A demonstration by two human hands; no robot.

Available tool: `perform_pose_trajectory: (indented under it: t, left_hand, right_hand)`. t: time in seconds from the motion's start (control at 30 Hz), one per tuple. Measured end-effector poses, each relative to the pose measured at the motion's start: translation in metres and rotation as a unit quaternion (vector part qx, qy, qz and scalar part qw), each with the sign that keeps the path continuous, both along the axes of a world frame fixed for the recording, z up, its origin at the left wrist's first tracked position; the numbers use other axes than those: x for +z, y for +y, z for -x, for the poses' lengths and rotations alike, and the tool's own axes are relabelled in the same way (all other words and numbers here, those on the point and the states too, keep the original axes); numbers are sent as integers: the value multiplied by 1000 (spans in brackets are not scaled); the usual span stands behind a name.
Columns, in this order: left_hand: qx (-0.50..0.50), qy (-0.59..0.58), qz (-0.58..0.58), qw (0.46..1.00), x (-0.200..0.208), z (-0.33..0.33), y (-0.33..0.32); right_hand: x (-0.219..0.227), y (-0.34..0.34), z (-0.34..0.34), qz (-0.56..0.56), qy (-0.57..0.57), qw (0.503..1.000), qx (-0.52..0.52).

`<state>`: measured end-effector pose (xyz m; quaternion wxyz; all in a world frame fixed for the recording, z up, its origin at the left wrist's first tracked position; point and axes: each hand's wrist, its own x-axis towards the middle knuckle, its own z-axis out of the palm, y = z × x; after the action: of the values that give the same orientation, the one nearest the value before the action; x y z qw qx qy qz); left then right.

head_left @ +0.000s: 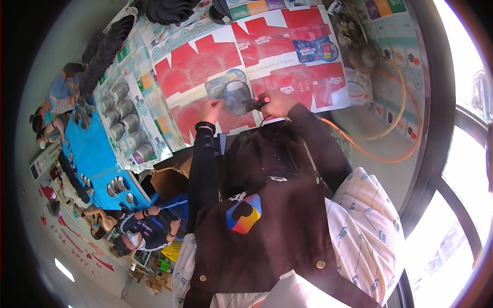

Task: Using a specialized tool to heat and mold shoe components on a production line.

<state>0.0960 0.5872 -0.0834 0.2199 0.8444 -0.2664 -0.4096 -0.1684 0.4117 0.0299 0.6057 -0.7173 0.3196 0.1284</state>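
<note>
A grey, rounded cup-like piece [236, 97] sits between my hands, above a red printed cardboard sheet. My left hand [210, 110] is at its left edge, with thumb and fingers pinched together on the rim. On the other side, my right hand [278, 104] is closed around a small black hand tool [255, 104], whose tip meets the right edge of the grey piece. Bright pink spots show where the fingers grip the tool. A thin dark cord curves below my right hand. The tool's exact kind is hard to make out.
Red die-cut sheets [298, 56] cover the bench. Similar grey cups [131, 122] stand in rows at left, with stacked black pieces [169, 10] at the back. An orange hose [370, 154] loops at right beside the window frame. People, including one in a dark shirt [149, 226], are at left.
</note>
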Motion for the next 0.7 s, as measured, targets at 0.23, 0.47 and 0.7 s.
perform_pose_trajectory:
  t: [0.23, 0.47, 0.7]
  left_hand:
    - [-59, -24, -34, 997, 24, 5, -6]
    - [106, 137, 197, 965, 108, -20, 20]
    - [262, -139, 389, 872, 146, -243, 243]
  right_hand:
    - [-23, -2, 18, 55, -82, 979, -181]
    - [-1, -21, 36, -78, -125, 950, -276]
    - [27, -8, 2, -91, -111, 945, -293]
